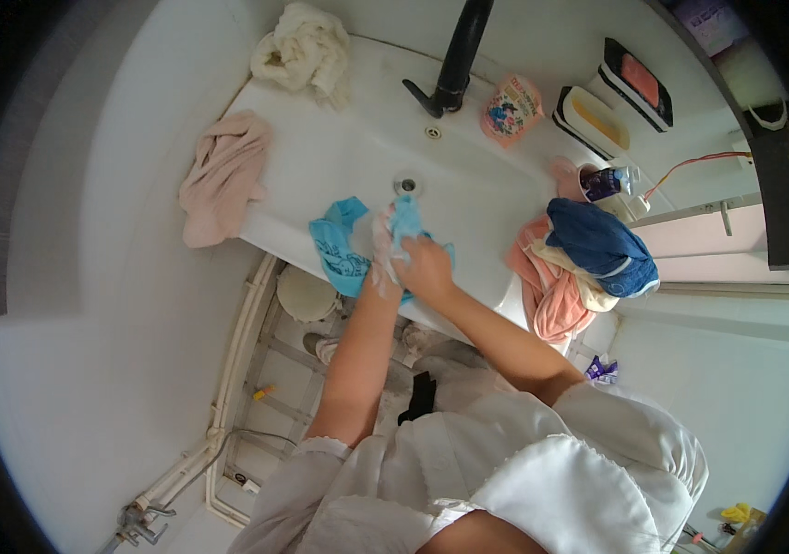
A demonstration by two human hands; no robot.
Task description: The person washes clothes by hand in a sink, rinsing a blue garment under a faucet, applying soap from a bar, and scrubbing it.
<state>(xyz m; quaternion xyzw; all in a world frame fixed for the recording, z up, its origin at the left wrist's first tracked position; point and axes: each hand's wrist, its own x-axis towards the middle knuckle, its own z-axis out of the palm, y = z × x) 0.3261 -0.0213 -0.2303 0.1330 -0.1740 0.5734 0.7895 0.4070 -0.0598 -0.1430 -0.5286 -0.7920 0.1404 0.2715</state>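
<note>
Over the front of the white sink basin (477,201), both hands grip a bright blue cloth (340,239) with dark printed line drawings. White lather coats my left hand (383,251), which is closed around a bunched part of the cloth. Pressed close on its right, my right hand (425,266) has its fingers curled on the same soapy bunch. One end of the cloth spreads left over the basin's front rim; a small bit shows right of the right hand. The metal drain (407,185) lies just beyond the hands.
A black faucet (453,69) stands at the back beside a pink printed pouch (512,111). Left lie a cream towel (304,52) and a pink towel (224,176). On the right are a blue cloth item (602,246), coral cloth (553,305), a bottle (602,183) and wall soap holders (591,121).
</note>
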